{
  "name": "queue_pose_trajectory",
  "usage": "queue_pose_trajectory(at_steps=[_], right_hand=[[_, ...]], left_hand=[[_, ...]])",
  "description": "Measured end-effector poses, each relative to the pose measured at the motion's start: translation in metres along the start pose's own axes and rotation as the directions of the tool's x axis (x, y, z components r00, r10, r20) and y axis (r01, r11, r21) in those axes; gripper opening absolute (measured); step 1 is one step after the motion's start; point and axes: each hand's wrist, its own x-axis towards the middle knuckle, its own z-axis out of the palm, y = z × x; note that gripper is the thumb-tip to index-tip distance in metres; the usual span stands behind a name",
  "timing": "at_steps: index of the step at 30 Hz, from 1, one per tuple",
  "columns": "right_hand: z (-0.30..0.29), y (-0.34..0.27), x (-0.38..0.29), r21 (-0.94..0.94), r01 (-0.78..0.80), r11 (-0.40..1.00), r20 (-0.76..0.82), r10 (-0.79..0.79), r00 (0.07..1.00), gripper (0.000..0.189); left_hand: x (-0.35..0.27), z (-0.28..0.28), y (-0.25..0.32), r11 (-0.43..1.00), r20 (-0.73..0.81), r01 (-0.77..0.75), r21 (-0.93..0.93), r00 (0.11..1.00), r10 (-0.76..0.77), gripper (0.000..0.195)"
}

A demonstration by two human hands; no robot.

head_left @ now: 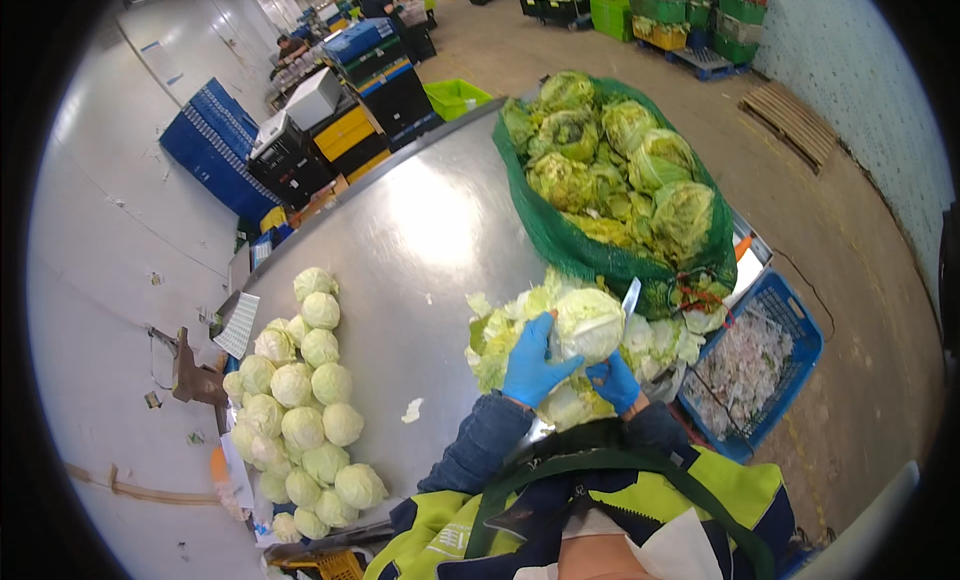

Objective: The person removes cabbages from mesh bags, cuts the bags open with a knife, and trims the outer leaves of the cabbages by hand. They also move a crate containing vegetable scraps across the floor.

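A pale green cabbage head [591, 325] rests against my left hand [534, 361], which wears a blue glove and grips it from the left side. My right hand [615, 383], gloved in blue as well, is curled below the cabbage's right side around a knife. The knife's blade [631, 298] points up and away past the cabbage; its handle is mostly hidden. Loose trimmed cabbage leaves [499, 340] lie under and around both hands. Just beyond them, a green mesh sack [536, 212] stands open, full of untrimmed cabbages [660, 160] with yellowed, browned outer leaves.
Many trimmed cabbages [304, 428] are grouped on the left of the steel table [390, 280]. A blue plastic crate [806, 355] of scraps stands at the right. Stacked crates [382, 77] line the far edge. A wooden pallet [791, 122] lies on the floor; people work farther back.
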Motion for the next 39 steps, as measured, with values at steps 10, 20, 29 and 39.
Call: queue_pose_trajectory(at_steps=[10,20,29,39], right_hand=[[0.032,-0.012,-0.019,-0.353,0.165,0.921,0.051,-0.157,0.986,0.033],[0.020,-0.005,-0.014,-0.422,0.296,0.857,0.070,-0.294,0.953,0.060],[0.025,-0.008,-0.029,-0.415,0.372,0.831,0.126,-0.352,0.927,0.072],[0.004,-0.025,-0.037,-0.295,0.293,0.909,0.070,-0.286,0.956,0.060]], left_hand=[[-0.023,0.021,0.002,0.994,-0.115,0.064,0.087,0.992,-0.054,0.077],[-0.028,0.032,0.004,0.994,-0.205,-0.038,0.102,0.977,0.058,0.074],[-0.023,0.015,0.022,0.984,-0.058,-0.152,0.087,0.986,0.158,0.072],[-0.009,-0.006,-0.030,0.845,0.247,0.286,-0.452,0.950,-0.190,0.035]])
